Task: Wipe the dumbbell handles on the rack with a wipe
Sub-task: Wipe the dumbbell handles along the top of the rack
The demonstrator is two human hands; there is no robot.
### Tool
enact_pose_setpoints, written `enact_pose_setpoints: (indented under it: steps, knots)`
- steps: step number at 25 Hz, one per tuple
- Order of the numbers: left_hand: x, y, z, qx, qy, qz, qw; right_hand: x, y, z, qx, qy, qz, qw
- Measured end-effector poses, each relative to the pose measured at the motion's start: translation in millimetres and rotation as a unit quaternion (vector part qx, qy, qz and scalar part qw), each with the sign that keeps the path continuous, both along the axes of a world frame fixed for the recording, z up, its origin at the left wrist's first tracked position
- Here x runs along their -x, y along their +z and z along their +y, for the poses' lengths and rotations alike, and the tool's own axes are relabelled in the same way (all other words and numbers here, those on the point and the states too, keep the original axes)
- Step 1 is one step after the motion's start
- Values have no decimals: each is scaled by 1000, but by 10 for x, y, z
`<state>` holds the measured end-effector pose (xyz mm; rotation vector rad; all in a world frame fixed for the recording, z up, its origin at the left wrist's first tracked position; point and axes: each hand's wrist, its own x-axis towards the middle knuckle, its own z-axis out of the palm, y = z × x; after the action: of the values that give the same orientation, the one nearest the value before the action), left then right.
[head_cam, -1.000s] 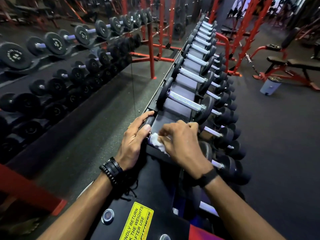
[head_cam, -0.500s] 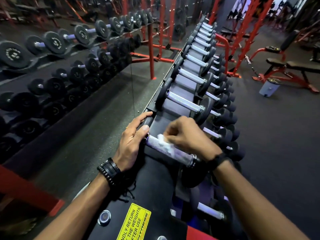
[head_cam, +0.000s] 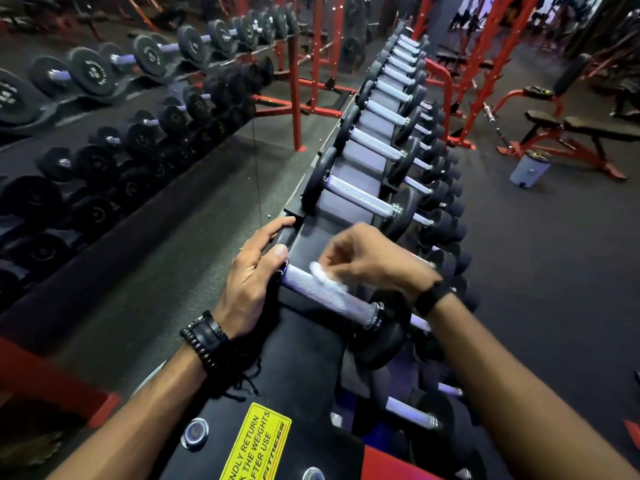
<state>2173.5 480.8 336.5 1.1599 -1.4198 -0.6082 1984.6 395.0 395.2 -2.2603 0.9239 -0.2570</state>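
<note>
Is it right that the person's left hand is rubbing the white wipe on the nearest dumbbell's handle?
Not quite. The head view shows the right hand rubbing the white wipe on the nearest dumbbell's handle. The left hand grips that dumbbell's end.

Lighting is dim and cool overall, with a violet sheen on the knurled dumbbell handles. Brighter light enters at the upper right. The right hand and wipe show motion blur. Wide-angle distortion bends the rack and frame edges. Distant equipment is soft.
</note>
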Motion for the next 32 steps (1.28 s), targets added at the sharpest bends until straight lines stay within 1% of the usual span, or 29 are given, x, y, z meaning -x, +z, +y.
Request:
enact_pose_setpoints:
  steps: [1, 2, 4, 5, 7, 9, 10, 11, 12, 15, 17, 19, 21, 23, 24, 25, 27, 29, 31, 32]
  knots:
    - [-2, -2, 4, -1, -3, 4, 1000, -166, -26, 12, -7, -16, -49, 999]
    - [-2, 0, 9, -2, -7, 6, 1000, -293, -51, 22, 6, -28, -83, 996]
    - [-2, -7, 9, -6, -10, 7, 1000, -347, -60, 41, 36, -27, -96, 994]
    - [-4, -13, 10, -7, -8, 5, 1000, -264, -63, 16, 31, -17, -79, 996]
    - [1, -17, 3, -7, -2, -3, 1000, 61, -74, -77, -14, 6, -2, 1000]
    - [-2, -23, -7, -4, 3, -5, 1000, 359, -77, -173, -78, 35, 82, 993]
    - [-1, -25, -11, -3, 4, -5, 1000, 403, -91, -202, -90, 43, 98, 990]
    - [-3, -33, -20, -2, 4, -7, 1000, 362, -113, -209, -93, 44, 91, 990]
    - [-2, -38, -25, -2, 3, -9, 1000, 246, -149, -209, -93, 38, 66, 993]
    - [-8, -48, -17, -8, -6, -1, 1000, -266, -222, -161, -84, 18, -60, 995]
    - [-12, -48, -9, -12, -7, 2, 1000, -406, -251, -166, -74, 28, -79, 994]
    - [-6, -44, -9, -15, -4, 2, 1000, -241, -272, -222, -110, 56, -48, 991]
    - [-4, -33, -11, -12, 3, -2, 1000, 52, -291, -296, -155, 94, 25, 983]
    - [4, -29, -16, -10, 6, -5, 1000, 266, -283, -365, -163, 120, 90, 975]
    - [5, -33, -17, -8, 6, -5, 1000, 272, -278, -371, -165, 128, 102, 973]
    - [2, -39, -21, -8, 4, -4, 1000, 207, -269, -357, -176, 131, 93, 971]
    - [-7, -56, -31, -13, 0, -2, 1000, -75, -249, -291, -208, 112, 23, 971]
    - [-15, -71, -31, -18, -3, 5, 1000, -389, -218, -187, -225, 55, -50, 972]
    - [-21, -70, -23, -18, -6, 8, 1000, -434, -201, -136, -263, 21, -75, 962]
    - [-15, -64, -19, -18, -6, 4, 1000, -329, -193, -137, -287, 23, -57, 956]
